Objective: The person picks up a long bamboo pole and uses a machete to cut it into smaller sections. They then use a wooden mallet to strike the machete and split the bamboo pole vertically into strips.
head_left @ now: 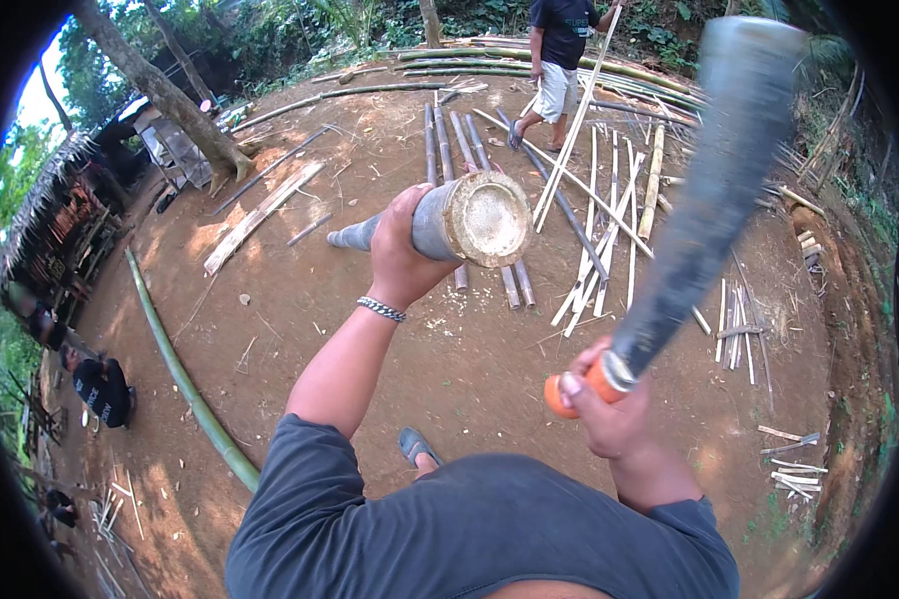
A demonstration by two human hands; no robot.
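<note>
Closed round a thick grey bamboo pole (434, 224), my left hand (402, 250) wears a chain bracelet at the wrist. The pole's pale cut end faces me, with a node wall across it; its far end reaches away to the left. My right hand (611, 411) grips the orange handle of a machete (704, 180). Its broad dark blade is raised at the right, pointing up and away from me, and is smeared by motion. Blade and pole are apart. Small pale chips (454, 317) lie on the ground beyond my left arm.
Dark bamboo poles (445, 150) and pale split strips (609, 240) lie ahead. A co-worker in shorts (559, 90) holds a long strip upright. A green bamboo pole (185, 374) curves along the left, near a crouching person (105, 387). Behind stand a tree (175, 95) and a thatched hut (45, 215).
</note>
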